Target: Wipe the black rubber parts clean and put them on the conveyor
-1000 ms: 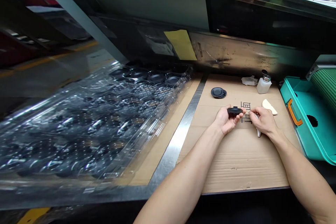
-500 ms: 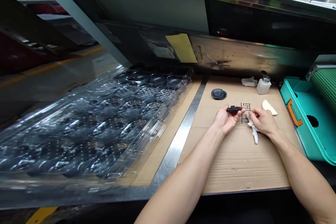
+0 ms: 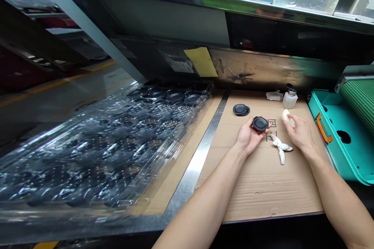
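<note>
My left hand [image 3: 248, 137] holds a round black plastic cap [image 3: 260, 123] by its rim, its dished face turned up. My right hand [image 3: 300, 132] is closed on a cream-coloured sponge [image 3: 286, 116], partly covered by the fingers. Between and below the hands, a twisted white cloth [image 3: 281, 147] lies on the cardboard sheet [image 3: 263, 186]. Farther back, a small stack of similar black caps [image 3: 241, 109] rests on the cardboard.
Clear plastic trays [image 3: 102, 144] with black round parts fill the left side. A white pump bottle [image 3: 290, 100] stands at the back beside a crumpled translucent piece [image 3: 274, 95]. On the right are a teal bin [image 3: 350, 163] with an orange handle and a green belt [image 3: 360, 97].
My right hand has left the white cloth and closed on the sponge, which has shifted left. The cap in my left hand has tilted from edge-on to show its face.
</note>
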Tool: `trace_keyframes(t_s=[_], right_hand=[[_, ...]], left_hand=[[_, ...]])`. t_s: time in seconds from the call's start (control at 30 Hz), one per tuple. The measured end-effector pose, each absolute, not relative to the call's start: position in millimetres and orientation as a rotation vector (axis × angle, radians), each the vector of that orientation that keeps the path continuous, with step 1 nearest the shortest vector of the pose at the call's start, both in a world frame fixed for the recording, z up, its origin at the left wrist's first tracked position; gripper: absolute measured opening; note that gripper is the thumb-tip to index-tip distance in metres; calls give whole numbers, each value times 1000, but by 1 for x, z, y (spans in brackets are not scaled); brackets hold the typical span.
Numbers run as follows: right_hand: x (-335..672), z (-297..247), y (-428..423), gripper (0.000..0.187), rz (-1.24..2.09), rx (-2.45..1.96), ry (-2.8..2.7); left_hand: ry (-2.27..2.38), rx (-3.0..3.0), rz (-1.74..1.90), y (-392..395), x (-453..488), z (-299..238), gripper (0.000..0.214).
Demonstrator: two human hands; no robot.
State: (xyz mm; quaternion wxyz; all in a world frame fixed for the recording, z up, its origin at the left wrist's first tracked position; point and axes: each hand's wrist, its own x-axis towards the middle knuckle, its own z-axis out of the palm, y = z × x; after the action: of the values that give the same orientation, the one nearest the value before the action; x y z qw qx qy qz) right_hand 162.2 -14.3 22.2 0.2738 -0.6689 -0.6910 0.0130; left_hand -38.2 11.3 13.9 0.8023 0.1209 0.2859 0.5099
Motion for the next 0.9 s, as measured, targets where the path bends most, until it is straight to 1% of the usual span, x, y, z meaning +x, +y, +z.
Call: trace_keyframes(t_s=[0.1,0.17,0.23,0.33,0.4,0.5,0.63,0.77,0.9], right_hand=[[132,16,-25,36,34,-1448,-1997],[114,12,-33,34,-7,-1371,-2149],[104,10,-36,35,-100,-1460,-2209],[104,10,-36,38,-217,-1684,-2144],[106,11,-36,38,-241,-1665,-2191],[105,11,-36,38,-250,-1578,-2301],[100,10,-37,38,-238,-1774,-2203],[99,10,-37,37,-223,-1667,-2290],[116,10,-27,33,-158,-1810,-2077]], left_hand=[[582,273,1115,9,-32,10,27],[554,267,1101,8,-29,8,29],[542,272,1112,8,-27,6,30],[600,282,1180,7,-25,4,29],[619,286,1178,7,-24,4,28],[600,293,1140,7,-23,2,31],[644,295,1167,7,-23,-1,30],[609,302,1124,9,-24,-2,31],[654,317,1152,9,-27,1,30]])
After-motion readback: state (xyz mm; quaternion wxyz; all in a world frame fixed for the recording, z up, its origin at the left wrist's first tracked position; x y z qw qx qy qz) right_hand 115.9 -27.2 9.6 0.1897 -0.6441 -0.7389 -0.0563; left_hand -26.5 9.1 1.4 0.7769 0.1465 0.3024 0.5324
